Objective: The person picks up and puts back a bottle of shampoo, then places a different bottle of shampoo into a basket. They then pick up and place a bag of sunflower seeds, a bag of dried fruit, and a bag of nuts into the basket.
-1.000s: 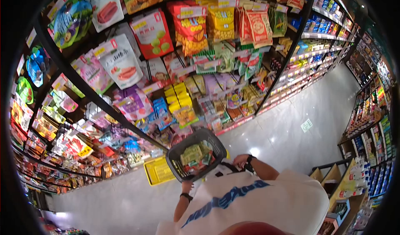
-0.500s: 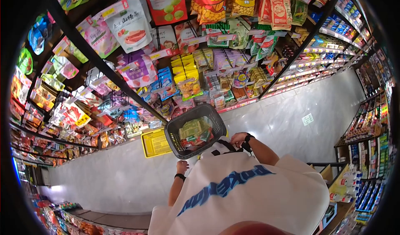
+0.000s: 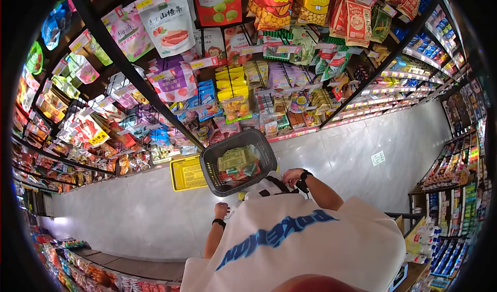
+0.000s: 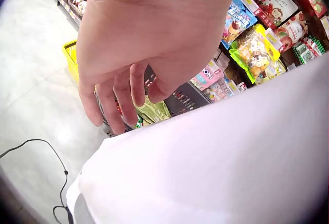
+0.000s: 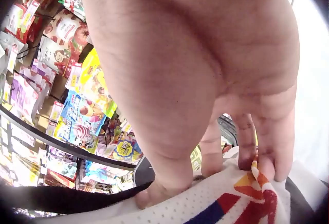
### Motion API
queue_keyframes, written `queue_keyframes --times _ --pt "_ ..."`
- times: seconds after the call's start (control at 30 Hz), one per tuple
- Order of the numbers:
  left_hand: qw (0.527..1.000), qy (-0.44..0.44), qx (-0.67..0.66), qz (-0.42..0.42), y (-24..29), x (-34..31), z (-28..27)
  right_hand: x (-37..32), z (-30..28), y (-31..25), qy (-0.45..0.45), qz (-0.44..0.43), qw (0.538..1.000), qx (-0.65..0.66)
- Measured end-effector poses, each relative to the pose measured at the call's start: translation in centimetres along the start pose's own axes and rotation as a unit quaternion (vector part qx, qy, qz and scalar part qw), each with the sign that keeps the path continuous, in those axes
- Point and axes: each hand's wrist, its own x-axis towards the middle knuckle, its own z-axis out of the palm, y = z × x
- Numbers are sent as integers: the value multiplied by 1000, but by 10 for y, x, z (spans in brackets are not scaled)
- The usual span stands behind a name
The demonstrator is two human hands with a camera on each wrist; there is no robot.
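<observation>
In the head view my left hand (image 3: 221,209) hangs beside the body, to the near left of a dark grey shopping basket (image 3: 209,180). The left wrist view shows its fingers loosely bent with nothing in them. Near my waist, right of the basket, is my right hand (image 3: 293,176). Seen from the right wrist, its fingers gather a fold of white patterned cloth (image 5: 226,203) worn on the body. Several snack packets (image 3: 238,160), green and red, lie inside the basket.
A yellow basket (image 3: 178,180) sits on the floor left of the grey one. Ahead rise shelves hung with snack bags, among them a white pouch (image 3: 171,25) and yellow packs (image 3: 233,98). A black shelf post (image 3: 137,77) slants down toward the baskets. More shelves (image 3: 448,188) stand to the right.
The head view has tilted downward, and the shelf goods shift in it. My left hand, at the basket's near edge a second ago, now hangs apart from it. The right hand stays near the waist.
</observation>
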Motion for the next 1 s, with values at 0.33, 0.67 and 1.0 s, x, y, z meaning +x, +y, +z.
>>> queue_keyframes --times 0.33,0.67,1.0 --pt "1000 -2 8 -4 -8 9 2 -9 3 6 -16 2 999 34" --pt "999 3 4 33 -11 15 8 -20 6 11 7 -25 999 24" --pt "999 -9 39 19 -6 6 18 -18 4 7 8 -11 1000 -16"
